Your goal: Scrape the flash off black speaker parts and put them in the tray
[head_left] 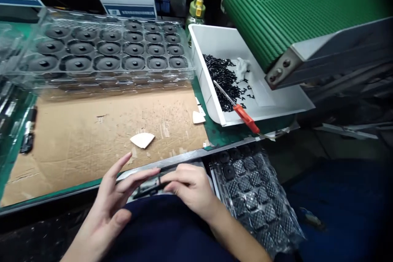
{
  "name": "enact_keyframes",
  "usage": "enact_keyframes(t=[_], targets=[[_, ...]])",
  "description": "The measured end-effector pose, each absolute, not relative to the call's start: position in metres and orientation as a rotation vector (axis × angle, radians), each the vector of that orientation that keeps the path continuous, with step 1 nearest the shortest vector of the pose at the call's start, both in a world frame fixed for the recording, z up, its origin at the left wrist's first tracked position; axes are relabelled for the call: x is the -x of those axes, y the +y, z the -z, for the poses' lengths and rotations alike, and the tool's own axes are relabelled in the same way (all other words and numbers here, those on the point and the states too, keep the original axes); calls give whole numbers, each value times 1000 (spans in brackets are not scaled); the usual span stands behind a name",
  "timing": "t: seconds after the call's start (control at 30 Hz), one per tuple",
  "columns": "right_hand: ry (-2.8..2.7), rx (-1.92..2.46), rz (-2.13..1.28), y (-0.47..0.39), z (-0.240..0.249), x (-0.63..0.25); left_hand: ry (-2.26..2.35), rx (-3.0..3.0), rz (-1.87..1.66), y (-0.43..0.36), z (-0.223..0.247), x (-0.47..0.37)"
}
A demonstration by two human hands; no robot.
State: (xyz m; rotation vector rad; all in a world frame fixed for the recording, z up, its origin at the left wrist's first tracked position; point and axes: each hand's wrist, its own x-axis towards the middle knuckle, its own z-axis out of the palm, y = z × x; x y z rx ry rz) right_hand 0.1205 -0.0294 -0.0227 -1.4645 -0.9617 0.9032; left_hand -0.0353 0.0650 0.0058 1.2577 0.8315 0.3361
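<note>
At the table's front edge, my left hand (115, 200) has its fingers and thumb spread, with nothing held between them. To its right, my right hand (192, 188) is closed, thumb against fingers, at the end of a small dark part (150, 188); what exactly is pinched is too small to tell. The dark part lies between both hands, low over my lap, partly behind the fingers. A white curved-edge piece (143, 140) lies on the cardboard (92, 131) just beyond my left fingertips.
Stacked clear trays (107, 49) with round black parts stand at the back. Right of them are a white bin (210, 94) of small black pieces, an orange-handled tool (245, 118) across its rim, and a green conveyor (270, 12). Another clear tray (254, 196) sits below the table edge.
</note>
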Motion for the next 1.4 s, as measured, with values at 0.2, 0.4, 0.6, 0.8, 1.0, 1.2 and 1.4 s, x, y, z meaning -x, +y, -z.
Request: enact_keyframes(t=[0.2, 0.4, 0.6, 0.8, 1.0, 1.2, 1.4], targets=[[-317, 1943, -907, -130, 104, -195, 751, -1249, -346, 46, 5, 16], [277, 2402, -608, -240, 161, -277, 790, -1135, -303, 38, 16, 8], [315, 2453, -613, -245, 195, -283, 780, -1088, -312, 25, 5, 9], [286, 2316, -450, -235, 196, -259, 736, -1123, -292, 16, 0, 19], [55, 2001, -344, -190, 184, -197, 583, -1316, -199, 7, -1, 28], [-320, 1718, -364, -123, 136, -161, 422, -1535, -112, -4, 0, 48], [-615, 1605, -470, -79, 86, -146, 424, -1702, 16, 1, 4, 85]])
